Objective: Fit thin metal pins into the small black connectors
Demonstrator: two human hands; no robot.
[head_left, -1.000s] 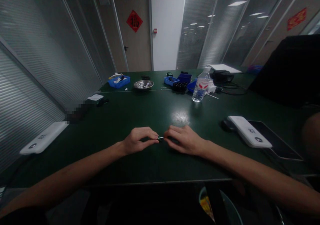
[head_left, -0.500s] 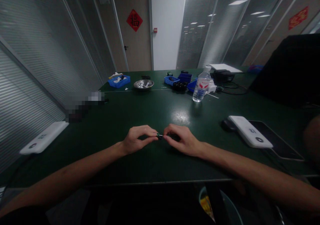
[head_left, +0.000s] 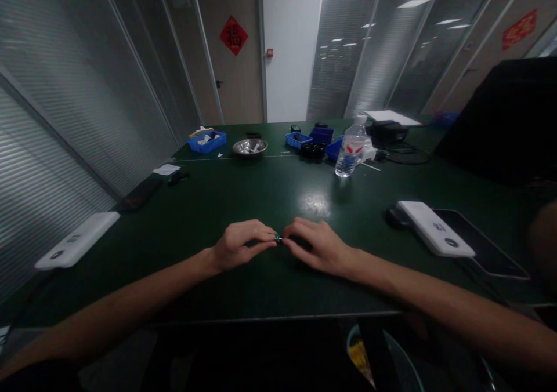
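Observation:
Both of my hands meet over the near middle of a dark green table (head_left: 270, 195). My left hand (head_left: 241, 244) is closed in a pinch on a tiny green part (head_left: 277, 239). My right hand (head_left: 319, 245) is closed too, its fingertips pressed against the same part from the right, with a thin dark piece partly hidden under the fingers. Both hands rest low on the table, fingertips touching.
A white flat device (head_left: 76, 240) lies at the left edge, another (head_left: 435, 228) at the right beside a dark tablet (head_left: 483, 244). At the back stand a water bottle (head_left: 350, 147), a metal bowl (head_left: 249, 147), blue bins (head_left: 208, 141) and cables. A dark chair back (head_left: 505, 119) rises at the right.
My hands stay joined at the same spot, with only slight shifts of the fingers around the small part.

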